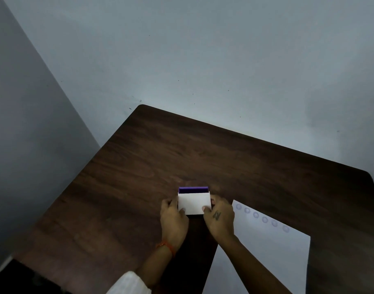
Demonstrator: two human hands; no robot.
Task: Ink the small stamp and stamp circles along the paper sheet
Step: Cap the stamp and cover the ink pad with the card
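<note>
Left hand [173,217] and right hand [219,217] grip opposite sides of a small white box with a purple inner edge [193,201] on the dark wooden table [160,155]. Just right, a white paper sheet [277,251] bears six faint stamped circles [264,219].

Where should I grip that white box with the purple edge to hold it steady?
Grip the white box by its two short side walls, one hand from each side, as the left hand and right hand do now. Its flat sides suit opposed fingers, probably leaving the purple far edge clear.
</note>
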